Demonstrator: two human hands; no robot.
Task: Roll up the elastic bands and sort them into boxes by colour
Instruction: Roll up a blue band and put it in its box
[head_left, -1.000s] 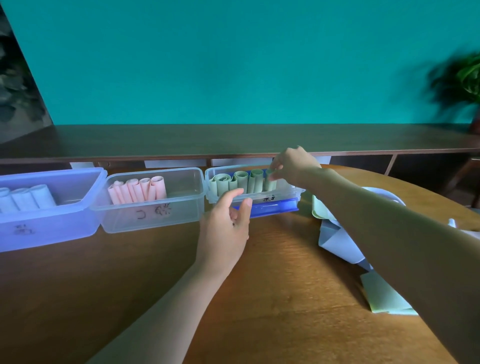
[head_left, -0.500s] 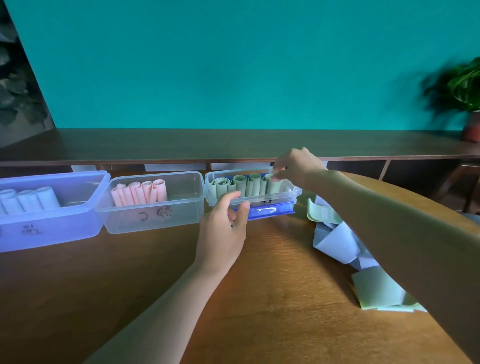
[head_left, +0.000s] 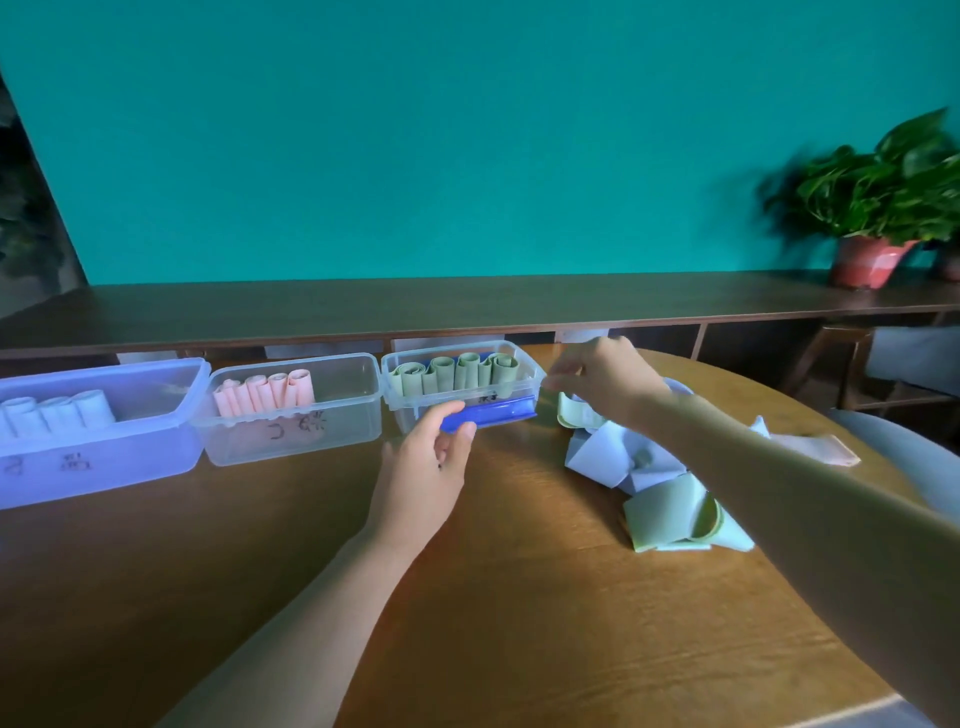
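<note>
Three plastic boxes stand in a row at the table's far edge. The bluish box (head_left: 104, 467) holds pale rolls (head_left: 57, 415), the clear middle box (head_left: 353, 415) holds pink rolls (head_left: 265, 395), and the clear right box (head_left: 530, 374) holds several green rolls (head_left: 457, 374) and sits on a blue lid (head_left: 498, 413). My left hand (head_left: 421, 467) rests against the front of the green box, fingers loosely curled. My right hand (head_left: 597, 374) hovers just right of that box, blurred, with nothing visible in it. Loose bands lie to the right: pale blue (head_left: 602, 457), green (head_left: 665, 514) and pink (head_left: 826, 449).
A long dark wooden shelf (head_left: 467, 306) runs behind the round table, against a teal wall. A potted plant (head_left: 878, 208) stands on its right end. A chair (head_left: 909, 358) is at the far right. Bare wood (head_left: 519, 623) lies in front of me.
My right hand has come out of the green box and moved to its right side. My left hand slipped lower on the box front. The view shifted right.
</note>
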